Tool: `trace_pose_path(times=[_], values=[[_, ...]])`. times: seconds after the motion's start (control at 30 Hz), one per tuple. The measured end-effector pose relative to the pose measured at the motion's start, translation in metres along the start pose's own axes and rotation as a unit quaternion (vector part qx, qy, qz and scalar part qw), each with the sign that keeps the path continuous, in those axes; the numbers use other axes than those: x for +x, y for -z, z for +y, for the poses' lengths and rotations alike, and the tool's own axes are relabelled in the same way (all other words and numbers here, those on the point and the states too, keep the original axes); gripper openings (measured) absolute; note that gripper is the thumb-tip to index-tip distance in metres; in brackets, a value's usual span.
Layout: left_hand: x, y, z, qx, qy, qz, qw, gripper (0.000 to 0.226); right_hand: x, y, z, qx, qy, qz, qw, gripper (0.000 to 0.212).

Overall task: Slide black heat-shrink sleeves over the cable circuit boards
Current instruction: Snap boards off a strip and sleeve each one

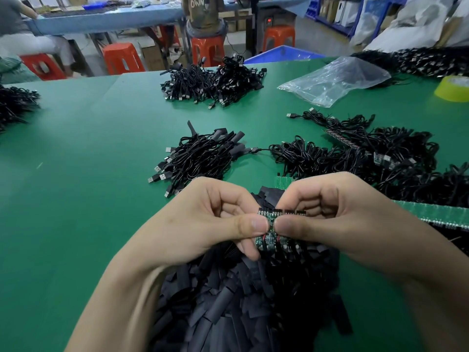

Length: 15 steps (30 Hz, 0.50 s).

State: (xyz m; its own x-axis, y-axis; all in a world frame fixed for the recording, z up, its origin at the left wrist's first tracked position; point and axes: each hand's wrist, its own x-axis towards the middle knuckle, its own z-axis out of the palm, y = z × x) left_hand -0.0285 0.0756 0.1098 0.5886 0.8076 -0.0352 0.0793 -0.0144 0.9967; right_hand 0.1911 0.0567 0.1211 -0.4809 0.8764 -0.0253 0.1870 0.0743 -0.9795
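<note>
Both my hands hold a short strip of small green circuit boards (pixel 272 226) with black cables hanging from it. My left hand (pixel 215 222) pinches the strip's left end between thumb and fingers. My right hand (pixel 337 217) pinches it right beside that, thumb tips almost touching. Under my hands lies a big heap of flat black heat-shrink sleeves (pixel 228 306). A bundle of cables with sleeves on their boards (pixel 200 153) lies further back on the green table (pixel 88 161).
A tangle of black USB cables (pixel 368 158) with bare board strips (pixel 436 214) fills the right side. Another cable pile (pixel 210 82), a clear plastic bag (pixel 335 80) and a yellow tape roll (pixel 454 88) lie at the back. Red stools and seated people are beyond the table.
</note>
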Motion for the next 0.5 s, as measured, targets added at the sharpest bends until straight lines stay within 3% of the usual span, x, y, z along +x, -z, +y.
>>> trace_pose_path(times=[0.5], values=[[0.002,-0.002,-0.011,-0.123,0.001,-0.096,0.988,0.014,-0.003,0.002,-0.001,0.049,0.028,-0.051,0.997,0.002]])
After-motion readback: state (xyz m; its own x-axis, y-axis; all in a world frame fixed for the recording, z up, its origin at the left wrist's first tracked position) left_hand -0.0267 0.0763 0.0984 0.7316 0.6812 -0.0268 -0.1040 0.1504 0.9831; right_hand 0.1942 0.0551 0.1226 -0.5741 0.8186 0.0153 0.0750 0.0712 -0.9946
